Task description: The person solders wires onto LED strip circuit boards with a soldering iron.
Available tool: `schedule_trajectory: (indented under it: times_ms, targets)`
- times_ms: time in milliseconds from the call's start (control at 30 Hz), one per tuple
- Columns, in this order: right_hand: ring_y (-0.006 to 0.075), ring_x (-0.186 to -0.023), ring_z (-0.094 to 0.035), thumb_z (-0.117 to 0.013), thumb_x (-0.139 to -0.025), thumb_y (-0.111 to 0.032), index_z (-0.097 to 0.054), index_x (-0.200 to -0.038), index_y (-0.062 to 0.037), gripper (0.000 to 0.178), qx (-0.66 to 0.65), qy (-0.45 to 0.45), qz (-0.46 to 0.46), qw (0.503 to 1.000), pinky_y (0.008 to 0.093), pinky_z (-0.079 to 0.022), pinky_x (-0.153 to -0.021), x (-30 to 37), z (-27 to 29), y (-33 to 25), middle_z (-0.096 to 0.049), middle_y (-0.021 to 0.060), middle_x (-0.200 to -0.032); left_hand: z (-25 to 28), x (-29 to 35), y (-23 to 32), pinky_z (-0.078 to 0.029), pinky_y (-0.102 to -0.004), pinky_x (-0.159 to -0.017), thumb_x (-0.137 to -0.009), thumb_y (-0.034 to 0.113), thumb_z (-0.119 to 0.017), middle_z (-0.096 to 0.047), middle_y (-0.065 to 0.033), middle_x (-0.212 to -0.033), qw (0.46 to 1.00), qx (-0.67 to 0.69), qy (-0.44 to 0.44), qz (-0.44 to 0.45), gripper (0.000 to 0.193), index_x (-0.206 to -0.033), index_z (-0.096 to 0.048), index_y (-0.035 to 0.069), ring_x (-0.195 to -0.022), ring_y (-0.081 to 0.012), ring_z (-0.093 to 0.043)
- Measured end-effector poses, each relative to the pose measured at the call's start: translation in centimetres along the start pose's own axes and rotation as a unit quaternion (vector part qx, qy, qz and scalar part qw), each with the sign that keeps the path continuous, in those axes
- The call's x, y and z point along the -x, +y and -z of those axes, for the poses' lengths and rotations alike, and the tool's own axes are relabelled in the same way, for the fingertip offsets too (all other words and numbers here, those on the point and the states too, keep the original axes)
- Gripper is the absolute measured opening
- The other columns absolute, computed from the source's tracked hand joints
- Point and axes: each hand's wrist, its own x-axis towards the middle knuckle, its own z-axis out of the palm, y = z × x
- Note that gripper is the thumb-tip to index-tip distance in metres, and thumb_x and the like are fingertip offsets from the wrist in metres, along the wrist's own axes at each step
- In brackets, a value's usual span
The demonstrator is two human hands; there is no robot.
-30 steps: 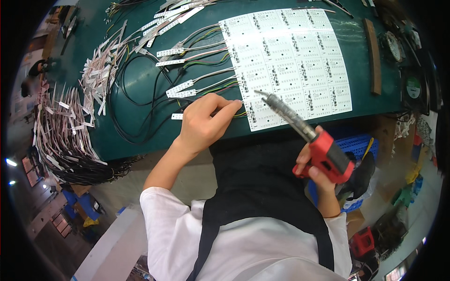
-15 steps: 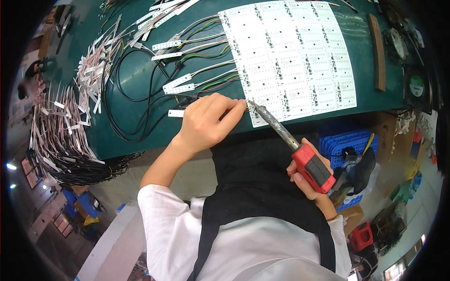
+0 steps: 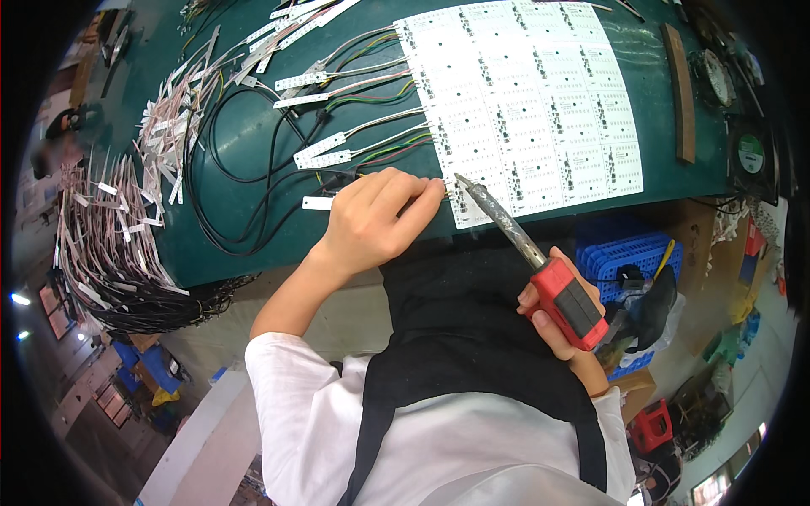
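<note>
Wires [image 3: 110, 253] lay heaped at the far left of the green table [image 3: 245, 228]. My left hand [image 3: 371, 221] pinched a thin lead against the white panel of circuit boards [image 3: 540, 101] at its near edge. My right hand [image 3: 564, 325] gripped the red-handled soldering iron [image 3: 540, 261], its tip touching that edge just beside my fingertips.

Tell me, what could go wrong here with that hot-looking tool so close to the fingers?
The soldering iron in the right hand has its tip at the edge of the white circuit panel, right beside the left hand fingertips, so a slip could burn them. The tip might also scorch the thin wires nearby.
</note>
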Motion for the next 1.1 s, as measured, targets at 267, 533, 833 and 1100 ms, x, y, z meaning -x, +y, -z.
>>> schedule_trajectory:
  times_ms: [267, 533, 833, 1100]
  targets:
    - [0.0179, -0.068, -0.069, -0.062, -0.074, -0.002, -0.05, -0.125, 0.0173, 0.056, 0.065, -0.02, 0.062, 0.996, 0.0261, -0.054, -0.068, -1.0, 0.2, 0.1, -0.068, 0.0117, -0.08, 0.3, -0.2, 0.1, -0.043, -0.0249, -0.045, -0.066, 0.0, -0.074, -0.059, -0.0024, -0.071, 0.999, 0.029, -0.027, 0.024, 0.024, -0.089, -0.07, 0.004, -0.057, -0.0147, -0.058]
    - [0.0184, -0.068, -0.069, -0.063, -0.073, -0.002, -0.05, -0.124, 0.0175, 0.056, 0.05, -0.014, 0.023, 0.998, 0.0257, -0.054, -0.068, -0.8, 0.4, -0.3, -0.068, 0.0119, -0.079, 0.3, -0.2, 0.0, -0.044, -0.0257, -0.045, -0.067, -0.001, -0.073, -0.06, -0.0023, -0.072, 0.998, 0.035, -0.036, 0.029, 0.026, -0.092, -0.07, 0.004, -0.058, -0.0152, -0.058]
    - [0.0217, -0.081, -0.06, -0.062, -0.082, -0.017, -0.023, -0.144, 0.0112, 0.079, -0.203, 0.099, 0.022, 0.974, 0.037, -0.053, -0.073, -3.7, 1.8, 0.6, -0.06, 0.0126, -0.087, 0.6, -0.4, -0.3, -0.04, -0.0246, -0.044, -0.067, 0.002, -0.07, -0.054, -0.0017, -0.073, 0.999, 0.027, -0.025, 0.007, 0.022, -0.089, -0.066, 0.003, -0.056, -0.013, -0.052]
    - [0.0204, -0.088, -0.051, -0.06, -0.075, -0.021, -0.045, -0.117, 0.0057, 0.052, -0.351, 0.178, 0.087, 0.915, 0.0391, -0.041, -0.093, -8.5, 4.7, 3.0, -0.052, 0.0095, -0.088, 3.1, -2.0, -1.9, -0.048, -0.0306, -0.053, -0.072, 0.001, -0.069, -0.059, -0.0049, -0.075, 0.983, 0.081, -0.14, 0.081, 0.018, -0.089, -0.068, 0.006, -0.064, -0.0206, -0.059]
